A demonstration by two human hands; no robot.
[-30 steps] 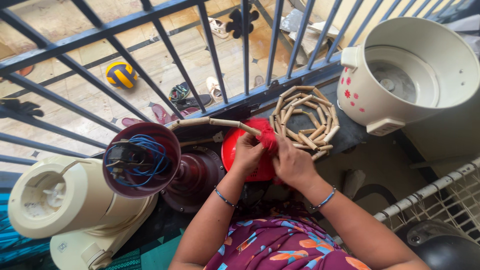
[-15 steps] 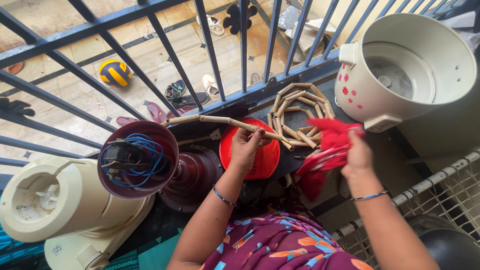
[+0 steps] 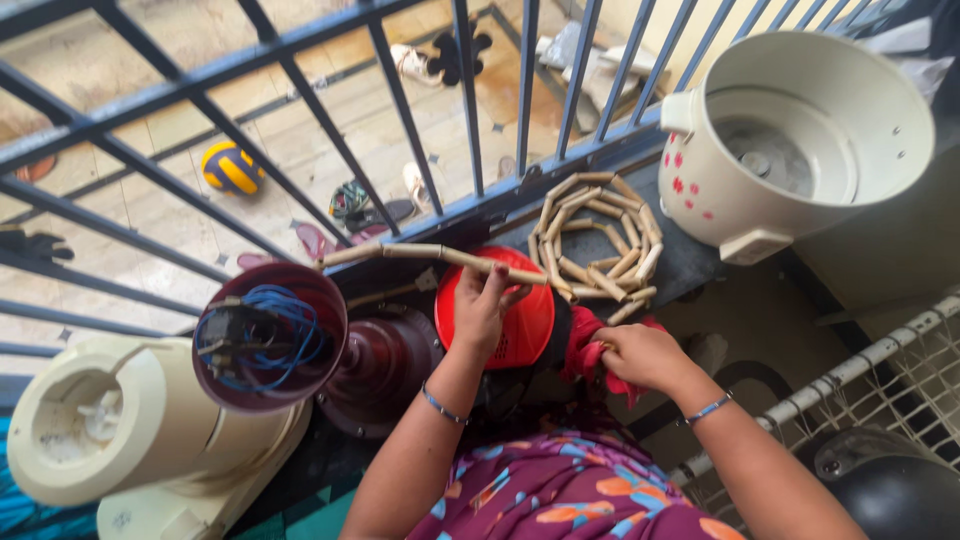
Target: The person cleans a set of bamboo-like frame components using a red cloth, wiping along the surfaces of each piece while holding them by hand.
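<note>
**Red lid steadied, cloth bunched alongside**

I see my left hand (image 3: 482, 305) resting open-fingered on the red lid (image 3: 505, 320) on the ledge. My right hand (image 3: 640, 355) clutches a red cloth (image 3: 585, 350) beside it. Wiping step, I judge; next, bring cloth onto lid.

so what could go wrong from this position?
The left hand steadies the red round piece near the ledge edge; it might slip off. The right hand bunches a red cloth close to the bamboo trivet, which could snag and get dragged off the dark ledge.
</note>
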